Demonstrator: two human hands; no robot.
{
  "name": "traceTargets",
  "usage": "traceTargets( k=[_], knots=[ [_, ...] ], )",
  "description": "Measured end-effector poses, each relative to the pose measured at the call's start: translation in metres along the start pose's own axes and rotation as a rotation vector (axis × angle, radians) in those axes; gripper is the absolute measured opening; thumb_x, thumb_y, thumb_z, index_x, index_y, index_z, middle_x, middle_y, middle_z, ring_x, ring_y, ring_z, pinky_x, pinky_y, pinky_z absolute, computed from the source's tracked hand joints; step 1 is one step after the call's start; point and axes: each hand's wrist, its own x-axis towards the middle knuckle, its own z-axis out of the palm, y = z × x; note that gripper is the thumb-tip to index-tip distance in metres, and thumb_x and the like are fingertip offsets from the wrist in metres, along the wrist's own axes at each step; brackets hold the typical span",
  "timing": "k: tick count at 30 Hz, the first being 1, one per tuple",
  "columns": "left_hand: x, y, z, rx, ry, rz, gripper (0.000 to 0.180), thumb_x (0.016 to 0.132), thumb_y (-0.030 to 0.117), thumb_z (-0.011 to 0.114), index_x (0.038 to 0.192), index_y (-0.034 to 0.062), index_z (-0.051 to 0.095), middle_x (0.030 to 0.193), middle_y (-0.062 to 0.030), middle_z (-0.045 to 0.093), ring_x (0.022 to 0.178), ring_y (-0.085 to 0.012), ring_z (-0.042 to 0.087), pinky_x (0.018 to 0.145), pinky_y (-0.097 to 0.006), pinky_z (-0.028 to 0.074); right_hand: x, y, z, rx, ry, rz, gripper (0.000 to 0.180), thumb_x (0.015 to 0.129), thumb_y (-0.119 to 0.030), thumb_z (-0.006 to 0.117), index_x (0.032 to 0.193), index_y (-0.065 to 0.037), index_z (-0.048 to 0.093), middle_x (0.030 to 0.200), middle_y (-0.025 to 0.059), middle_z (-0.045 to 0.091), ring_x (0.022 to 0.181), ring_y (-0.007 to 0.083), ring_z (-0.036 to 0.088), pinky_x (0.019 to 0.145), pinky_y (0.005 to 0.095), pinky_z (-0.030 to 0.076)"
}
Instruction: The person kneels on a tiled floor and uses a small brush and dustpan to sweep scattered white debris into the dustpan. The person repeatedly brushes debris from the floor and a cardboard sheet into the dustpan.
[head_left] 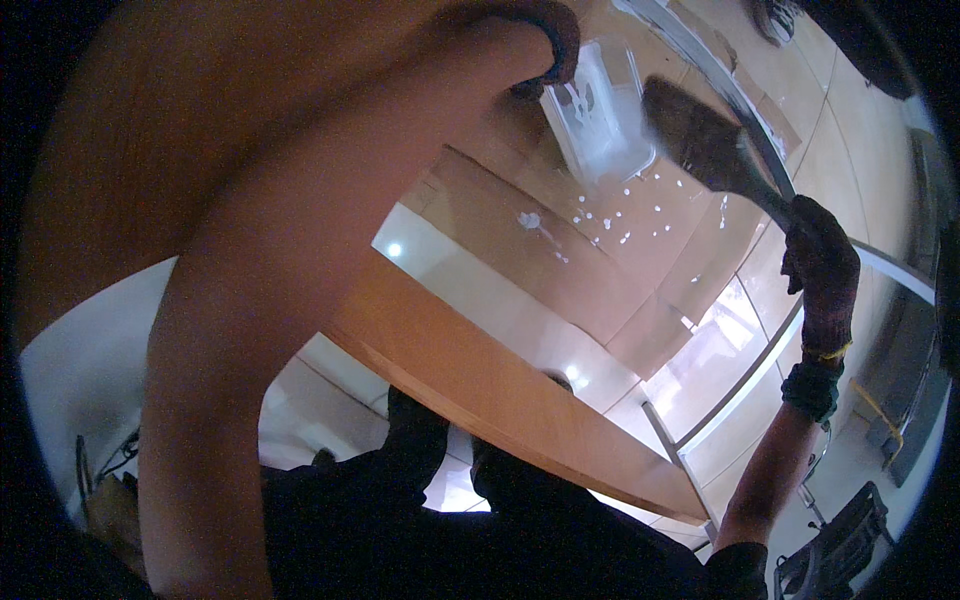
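At the top, my left hand [555, 45] in a dark glove is closed on the edge of a clear plastic container [625, 125]. White paint coats the container's inside, and it is tilted. My gloved right hand [825, 255], at the right, grips the handle of a wide, dark paintbrush [695, 135]. The brush is smeared by motion; its broad head is beside the container's right edge. Just beyond the brush runs a curved metal bar [745, 110] with white smears on it. The fingers of my left hand are partly hidden.
Cardboard [590, 270] spotted with white drops covers the tiled floor below. A brown wooden board [520, 400] crosses in front of me, and a wooden surface [130, 150] fills the upper left. Metal legs [740, 385] stand at the right. A shoe [778, 20] shows at the top right.
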Motion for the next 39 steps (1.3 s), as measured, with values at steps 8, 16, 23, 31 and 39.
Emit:
traceTargets(
  k=[8,16,23,31,39],
  knots=[
    [-0.004,0.007,-0.003,0.044,0.012,0.003,0.023,0.071,0.019,0.057,0.083,0.0056,0.071,0.088,-0.0191,0.066,0.083,-0.0297,0.066,0.073,-0.04,0.052,-0.009,0.011,0.014,-0.041,0.011,-0.04,0.029,0.091,-0.02,0.055,0.115,-0.004,0.057,0.069,0.0024,0.06,0.057,0.0079,0.056,0.045,0.0201,0.04],
    [-0.01,0.008,-0.003,0.025,0.029,-0.005,0.023,0.071,0.018,0.056,0.082,0.005,0.071,0.088,-0.0194,0.066,0.083,-0.0297,0.066,0.074,-0.04,0.052,-0.013,0.012,-0.002,-0.038,0.013,-0.138,0.032,0.089,-0.015,0.055,0.119,-0.002,0.055,0.077,0.0032,0.062,0.061,0.0092,0.057,0.047,0.02,0.041],
    [-0.015,0.009,-0.005,0.017,0.033,-0.007,0.023,0.072,0.018,0.055,0.082,0.0044,0.071,0.088,-0.0197,0.066,0.083,-0.0297,0.066,0.074,-0.04,0.052,-0.001,0.006,0.038,-0.155,-0.039,-0.142,0.03,0.087,-0.012,0.059,0.116,-0.006,0.059,0.082,0.0018,0.065,0.065,0.0057,0.059,0.049,0.0197,0.045],
    [-0.019,0.0,-0.003,0.025,0.069,-0.016,0.022,0.069,0.017,0.057,0.079,0.0043,0.071,0.086,-0.02,0.066,0.082,-0.0303,0.067,0.073,-0.04,0.052,-0.001,-0.011,0.06,-0.176,-0.041,-0.282,0.022,0.086,-0.012,0.059,0.107,-0.006,0.064,0.084,0.0035,0.066,0.063,0.0075,0.058,0.057,0.0221,0.047],
    [-0.014,0.012,-0.005,0.109,0.008,0.03,0.02,0.065,0.018,0.062,0.077,0.0057,0.071,0.084,-0.0183,0.067,0.08,-0.0286,0.067,0.07,-0.039,0.052,0.003,0.003,0.051,-0.216,-0.026,-0.324,0.028,0.088,-0.015,0.058,0.115,-0.009,0.061,0.081,0.0018,0.067,0.062,0.0045,0.059,0.05,0.0193,0.045]
  ],
)
